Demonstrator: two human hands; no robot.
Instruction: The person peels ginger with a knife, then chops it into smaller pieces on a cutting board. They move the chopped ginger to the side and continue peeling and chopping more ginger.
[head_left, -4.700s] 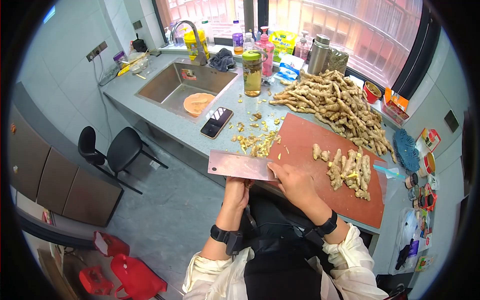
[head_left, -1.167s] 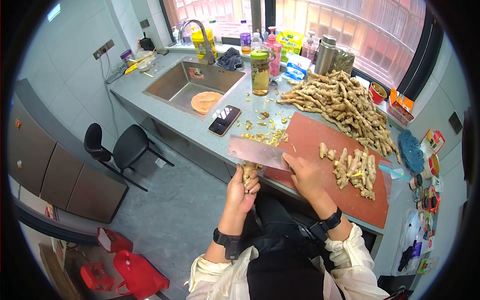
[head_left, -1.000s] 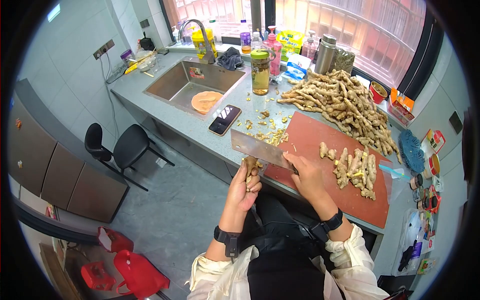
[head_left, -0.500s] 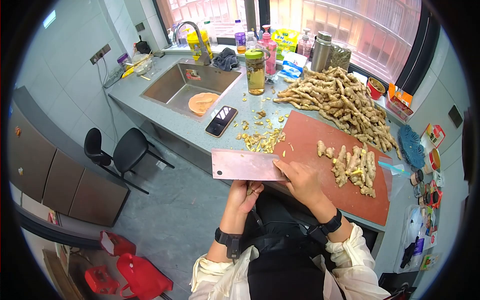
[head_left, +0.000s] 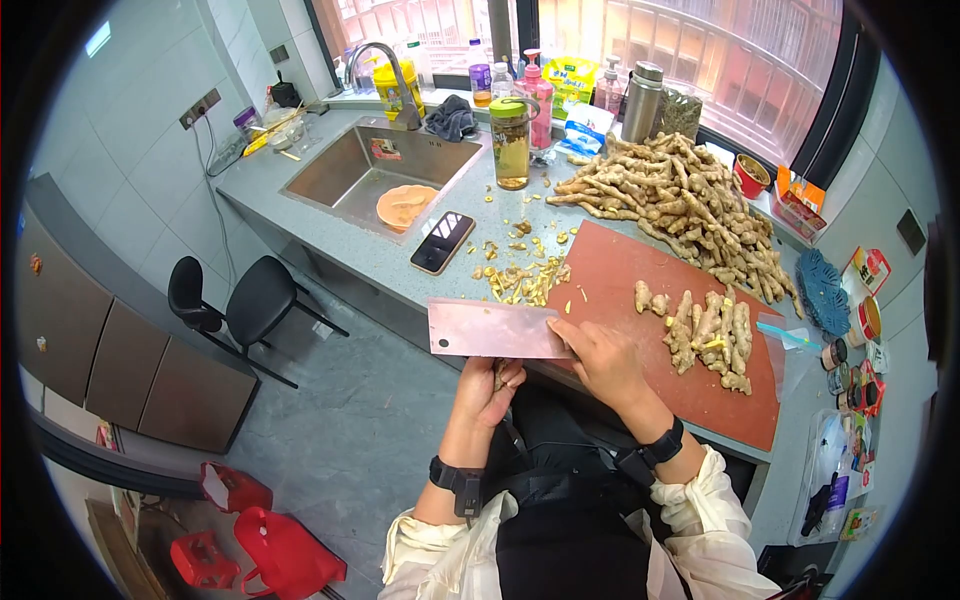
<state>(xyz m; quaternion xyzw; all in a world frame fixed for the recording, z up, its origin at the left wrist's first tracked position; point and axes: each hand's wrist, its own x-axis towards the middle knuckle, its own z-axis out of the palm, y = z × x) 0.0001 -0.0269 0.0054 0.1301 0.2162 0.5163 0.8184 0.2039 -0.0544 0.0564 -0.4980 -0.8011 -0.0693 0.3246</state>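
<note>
A wide-bladed cleaver point(head_left: 492, 329) is in my right hand point(head_left: 603, 362), its blade reaching left past the counter's front edge. Just under the blade, my left hand point(head_left: 487, 393) is closed around a piece of ginger point(head_left: 501, 374), mostly hidden by the fingers and the cleaver. On the red-brown cutting board point(head_left: 620, 290) lie several ginger pieces point(head_left: 712, 336), some with pale cut spots. Small yellowish ginger trimmings point(head_left: 527, 280) are scattered beside the board's left edge. A large heap of ginger point(head_left: 685, 200) rises behind the board.
A phone point(head_left: 443, 243) and a lidded tea bottle point(head_left: 511, 150) stand between board and sink point(head_left: 335, 180). A steel thermos point(head_left: 642, 103) is by the window. At right are a blue dish point(head_left: 824, 290) and small jars point(head_left: 834, 354). A black chair point(head_left: 262, 300) stands at left.
The cleaver blade has shifted very slightly right and up at its left end. My left hand keeps its hold on the ginger, nearly still.
</note>
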